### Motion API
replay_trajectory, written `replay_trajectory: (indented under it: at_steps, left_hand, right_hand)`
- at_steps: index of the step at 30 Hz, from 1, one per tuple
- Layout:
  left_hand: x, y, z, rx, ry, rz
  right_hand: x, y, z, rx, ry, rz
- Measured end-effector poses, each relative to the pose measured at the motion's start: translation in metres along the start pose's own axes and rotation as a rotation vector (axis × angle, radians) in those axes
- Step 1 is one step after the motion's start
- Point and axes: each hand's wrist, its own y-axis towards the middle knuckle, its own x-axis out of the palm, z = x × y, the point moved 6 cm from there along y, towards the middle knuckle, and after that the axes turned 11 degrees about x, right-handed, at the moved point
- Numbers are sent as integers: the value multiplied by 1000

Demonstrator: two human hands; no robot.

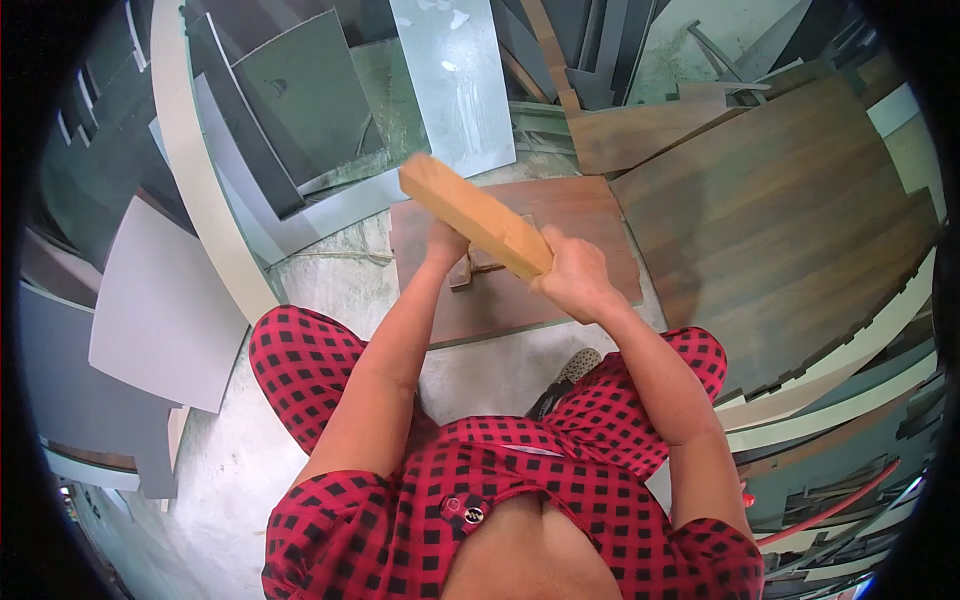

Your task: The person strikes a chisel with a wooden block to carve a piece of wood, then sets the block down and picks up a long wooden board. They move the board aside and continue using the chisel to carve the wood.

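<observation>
Brown board [530,308] below; right hand [578,277] gripping wooden block [472,217]

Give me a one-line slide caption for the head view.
Head view: the right hand grips a wooden bar above a brown board, partly hiding the left hand.

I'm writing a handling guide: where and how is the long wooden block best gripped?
Probably by its near end, from the person's right, fingers wrapped around: the wooden block is long and narrow and slants, that end toward the right hand, which grips it there, leaving the far end free.
</observation>
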Motion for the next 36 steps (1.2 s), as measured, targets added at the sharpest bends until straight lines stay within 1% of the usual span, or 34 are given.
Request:
replay_trajectory:
  at_steps: [1,2,3,4,5,6,9,10,11,12,14,15,17,19,21,22,24,25,27,29,30,32,36]
  left_hand:
    - [4,-5,-7,-3,-1,-1]
    - [15,-13,-27,-221,-251,-57]
    - [27,-23,-41,-439,-501,-111]
    - [21,-18,-30,-441,-501,-111]
    - [14,-16,-23,-506,-387,-144]
    - [8,-16,-19,-570,-271,-177]
    - [6,-15,-16,-585,-213,-217]
    - [8,-16,-19,-582,-212,-217]
    - [11,-15,-19,-528,-338,-150]
    - [9,-11,-16,-473,-462,-80]
    - [7,-15,-19,-504,-415,-82]
    - [7,-17,-18,-538,-375,-82]
    - [19,-25,-39,-547,-375,-92]
    - [12,-20,-29,-545,-369,-113]
    - [4,-17,-16,-558,-445,-104]
    - [5,-18,-19,-559,-446,-101]
    - [11,-20,-26,-556,-495,-157]
    - [13,-21,-30,-558,-495,-154]
    - [10,-22,-35,-552,-351,-150]
    - [8,-21,-33,-570,-324,-150]
    - [7,-22,-33,-586,-296,-151]
    - [8,-22,-34,-606,-305,-154]
    - [5,-17,-24,-607,-279,-154]
  right_hand:
    - [-11,-5,-6,-19,132,37]
    - [-18,-8,-9,-37,266,75]
    - [-16,-7,-8,-35,265,74]
    - [-21,-5,-8,-110,451,152]
    - [-25,-5,-7,-186,637,230]
    - [-20,-3,-5,-186,638,228]
    - [-9,6,6,-158,637,290]
    - [4,13,10,-55,311,183]
    - [16,18,16,46,-17,74]
    - [17,19,19,42,-19,77]
    - [28,20,24,80,-11,-50]
    - [26,19,22,78,-16,-51]
    - [18,16,19,75,79,-35]
    - [24,20,22,75,112,-41]
    - [25,22,24,71,141,-44]
    - [25,22,24,79,142,-55]
    - [23,20,22,83,138,-69]
    - [18,18,19,94,127,-53]
    - [11,14,14,106,117,-38]
    - [-5,10,8,17,303,109]
    - [-8,9,5,18,301,104]
    - [-26,1,-7,-172,657,259]
    - [-21,5,-6,-171,565,298]
